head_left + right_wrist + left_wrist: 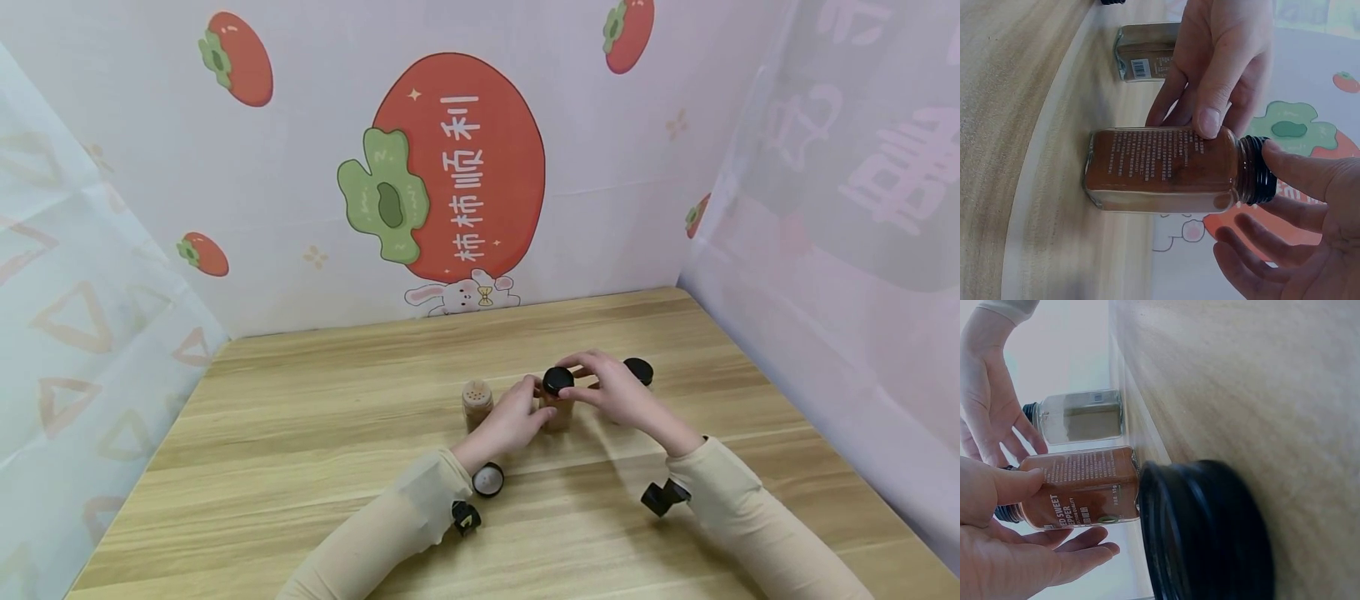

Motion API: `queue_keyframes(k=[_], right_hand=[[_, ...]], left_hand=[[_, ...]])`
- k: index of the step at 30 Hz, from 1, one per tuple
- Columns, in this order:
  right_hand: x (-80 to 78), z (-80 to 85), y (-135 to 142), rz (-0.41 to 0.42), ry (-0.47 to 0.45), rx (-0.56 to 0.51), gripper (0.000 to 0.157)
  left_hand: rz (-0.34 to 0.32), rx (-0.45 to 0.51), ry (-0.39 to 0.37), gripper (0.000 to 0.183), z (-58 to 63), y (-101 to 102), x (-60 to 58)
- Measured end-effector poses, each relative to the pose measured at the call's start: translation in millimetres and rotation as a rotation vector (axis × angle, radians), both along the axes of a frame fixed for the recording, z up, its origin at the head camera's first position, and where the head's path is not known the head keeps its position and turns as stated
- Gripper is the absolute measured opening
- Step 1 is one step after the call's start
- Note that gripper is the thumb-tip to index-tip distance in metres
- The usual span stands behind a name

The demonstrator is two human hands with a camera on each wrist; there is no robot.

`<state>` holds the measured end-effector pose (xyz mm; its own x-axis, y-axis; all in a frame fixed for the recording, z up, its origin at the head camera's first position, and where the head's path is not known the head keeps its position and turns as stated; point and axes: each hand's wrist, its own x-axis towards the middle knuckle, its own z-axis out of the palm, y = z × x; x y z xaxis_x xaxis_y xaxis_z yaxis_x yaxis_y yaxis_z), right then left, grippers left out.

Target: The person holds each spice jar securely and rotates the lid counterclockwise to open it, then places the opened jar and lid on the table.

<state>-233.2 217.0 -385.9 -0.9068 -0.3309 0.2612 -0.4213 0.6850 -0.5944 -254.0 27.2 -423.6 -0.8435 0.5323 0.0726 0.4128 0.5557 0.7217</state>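
Near the middle of the table stands a square glass spice jar [1160,165] of red-brown powder, upright, its label partly reading "sweet pepper" in the left wrist view. My left hand [510,423] holds its body, thumb on one side and fingers on the other. At its top, my right hand [618,392] pinches the black screw cap [1264,170] between thumb and fingers; the cap sits on the jar's neck. Left of my left hand is an uncapped jar [477,396] with a perforated shaker top. A loose black cap [1210,531] lies on the table by my left wrist.
Another jar [1082,417] with a black cap stands behind my right hand, partly hidden in the head view. The wooden table [315,433] meets printed cloth walls at the back and sides. Black wrist cameras [466,518] hang beneath both sleeves.
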Motion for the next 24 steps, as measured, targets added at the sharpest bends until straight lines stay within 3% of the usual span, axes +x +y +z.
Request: queue_keyframes(k=[24], right_hand=[[-0.6,1.5,6.2,0.045,-0.025,0.019,0.038]], left_hand=[[0.003,-0.014,0.008,0.035,0.1,0.4,0.5]])
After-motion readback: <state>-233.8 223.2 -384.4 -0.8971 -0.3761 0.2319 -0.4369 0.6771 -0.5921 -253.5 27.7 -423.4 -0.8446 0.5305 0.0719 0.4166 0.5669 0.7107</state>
